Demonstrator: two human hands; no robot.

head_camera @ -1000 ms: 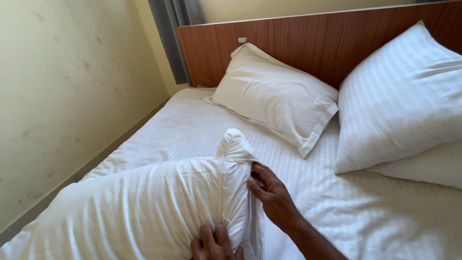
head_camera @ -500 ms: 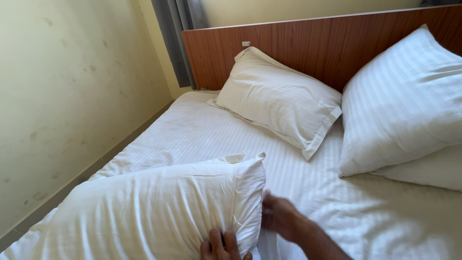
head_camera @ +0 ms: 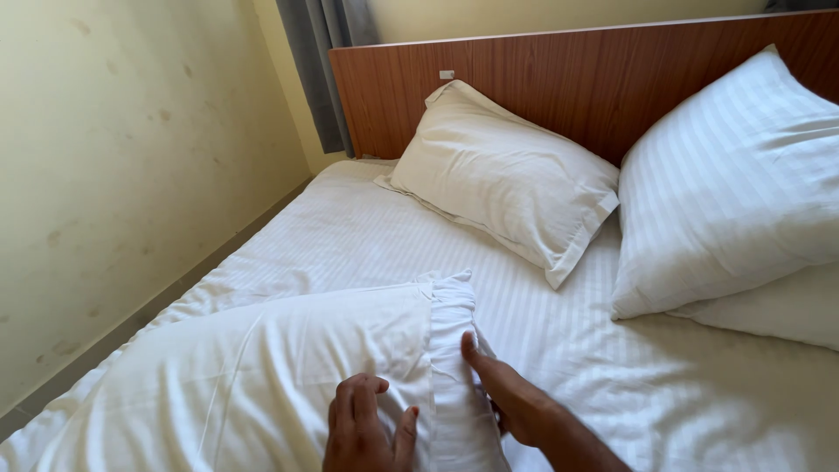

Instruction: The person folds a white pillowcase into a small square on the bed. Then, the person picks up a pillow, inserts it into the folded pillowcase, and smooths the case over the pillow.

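Pressing white striped pillow (head_camera: 262,376): left hand (head_camera: 363,428) flat, grip open; right hand (head_camera: 507,398) grip unclear

there is one view only, from a camera worn on the person's head. it looks down and forward along the bed (head_camera: 367,236) toward the wooden headboard (head_camera: 559,87) at the far end. it sits close over the near pillow (head_camera: 262,376), which fills the lower left, with the left hand (head_camera: 367,428) and right hand (head_camera: 511,398) cut off by the bottom edge. the wall (head_camera: 131,175) runs along the left side. no second view shares the scene.
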